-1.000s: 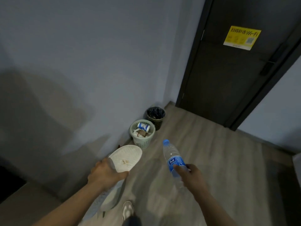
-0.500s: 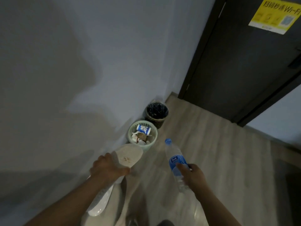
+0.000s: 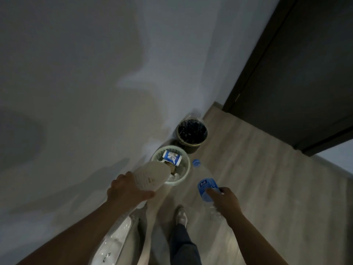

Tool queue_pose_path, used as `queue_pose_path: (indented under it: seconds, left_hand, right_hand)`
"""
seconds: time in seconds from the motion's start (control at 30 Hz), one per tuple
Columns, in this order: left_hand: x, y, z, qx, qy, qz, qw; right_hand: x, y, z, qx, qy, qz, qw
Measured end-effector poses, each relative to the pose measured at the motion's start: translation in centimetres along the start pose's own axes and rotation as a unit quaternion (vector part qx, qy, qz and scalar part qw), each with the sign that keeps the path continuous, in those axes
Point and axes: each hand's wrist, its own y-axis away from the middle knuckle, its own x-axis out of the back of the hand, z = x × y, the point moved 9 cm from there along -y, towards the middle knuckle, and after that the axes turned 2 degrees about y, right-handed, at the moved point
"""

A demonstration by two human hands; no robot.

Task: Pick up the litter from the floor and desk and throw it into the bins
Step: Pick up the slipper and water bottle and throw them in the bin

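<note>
My left hand grips a white slipper by its edge, sole up, with its front overlapping the near rim of the pale green basket bin. That bin holds a blue-and-white cup and crumpled litter. My right hand holds a clear plastic water bottle with a blue label and blue cap, pointing toward the bins, just right of the green one. A dark bin lined with a black bag stands behind the green bin, against the wall.
A grey wall runs along the left. A dark door closes off the far right. My foot stands on the wooden floor. A second white slipper hangs low beneath my left forearm.
I have stepped closer to the bins and both hands have moved forward. The slipper now overlaps the green bin's rim, and the bottle is beside that bin.
</note>
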Motion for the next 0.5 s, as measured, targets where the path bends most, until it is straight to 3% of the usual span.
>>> queue_pose_path:
  seconds: [0.2,0.5]
  left_hand:
    - [-1.9,-7.9,5.3,0.014,-0.023,0.01,1.0]
    - [-10.1,-18.4,7.0,0.047,-0.072,-0.013,0.996]
  right_hand:
    - [0.0,-10.0,-3.0,-0.007,0.057,-0.045,0.997]
    - [-4.0,-22.6,-2.3,-0.036,0.113,-0.064,0.991]
